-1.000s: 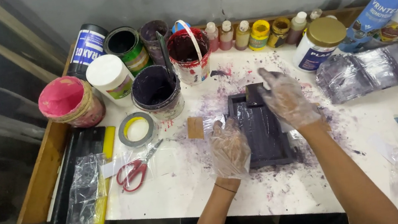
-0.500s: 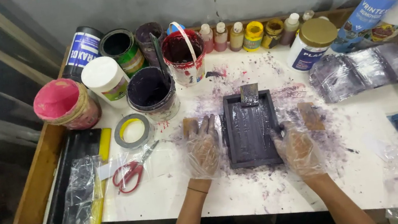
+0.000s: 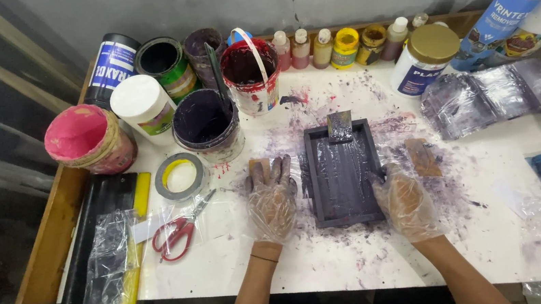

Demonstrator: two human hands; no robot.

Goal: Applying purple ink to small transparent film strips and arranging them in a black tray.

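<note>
Plastic gloves: thin clear film on both hands, kept on against the purple ink smeared about.
Left hand (image 3: 271, 198): lies flat and spread on the bench (image 3: 340, 267), just left of the tray, gripping nothing; fingertips reach a small tan card (image 3: 258, 168), seemingly to brace.
Right hand (image 3: 403, 200): loosely curled against the lower right edge of the tray, fingers touching its rim as if steadying it; a closed grip is not shown.
Tray (image 3: 343, 172): dark rectangular frame, centre of the frame, between the two hands, lying flat, ink-wet inside.
Small scraper (image 3: 339, 126): rests across the tray's far rim.
Second tan card (image 3: 422, 157): right of the tray, on stained bench.
Scissors (image 3: 177, 230): red-handled, lower left, beside a tape roll (image 3: 181, 177).
Ink tubs (image 3: 207, 122): clustered upper left, within reach.
Small bottles (image 3: 345, 46): row along the back wall.
Plastic bags (image 3: 494, 95): stained heap, upper right.
</note>
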